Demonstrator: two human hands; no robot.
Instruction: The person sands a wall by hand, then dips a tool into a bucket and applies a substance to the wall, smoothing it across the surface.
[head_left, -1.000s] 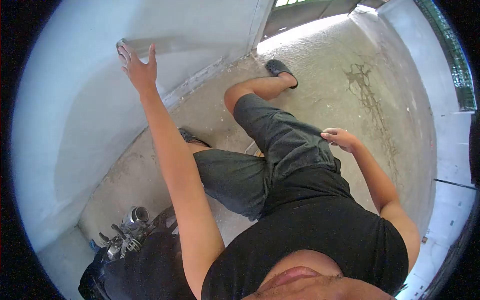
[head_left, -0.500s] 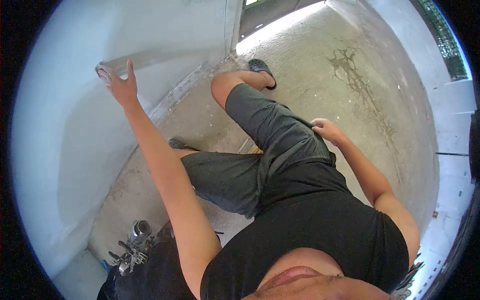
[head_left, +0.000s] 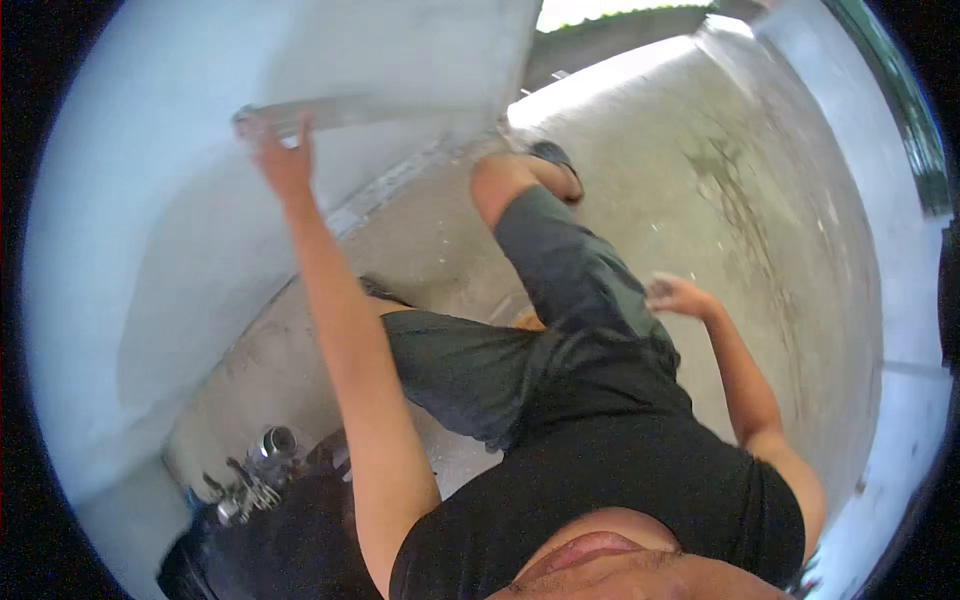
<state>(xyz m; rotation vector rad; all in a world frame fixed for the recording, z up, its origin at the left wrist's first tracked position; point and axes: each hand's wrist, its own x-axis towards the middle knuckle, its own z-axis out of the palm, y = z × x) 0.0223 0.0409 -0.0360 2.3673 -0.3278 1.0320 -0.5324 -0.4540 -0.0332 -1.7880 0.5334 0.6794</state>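
My left hand [head_left: 282, 150] is raised against the pale wall [head_left: 200, 230]. Its thumb stands apart while the fingers press a small grey pad-like thing [head_left: 243, 122] to the wall; motion blurs its exact kind. A long shadow stretches across the wall to the right of the fingers. On the other side, my right hand [head_left: 680, 297] hangs beside the thigh of my dark grey shorts [head_left: 575, 265], over the floor. Blur smears its fingers, and I see no object in it.
Concrete floor [head_left: 620, 140] with dark stains spreads under my bent legs. Lower left, a black bag-like thing [head_left: 270, 545] lies beside metal tool-like parts [head_left: 250, 495] and a round metal piece [head_left: 277, 442]. A bright doorway opening [head_left: 610, 75] lies ahead, another wall on the right.
The whole view has shifted, with the scene sliding right. My left hand stays at the wall. My right hand, earlier touching the shorts, now appears slightly off them and blurred.
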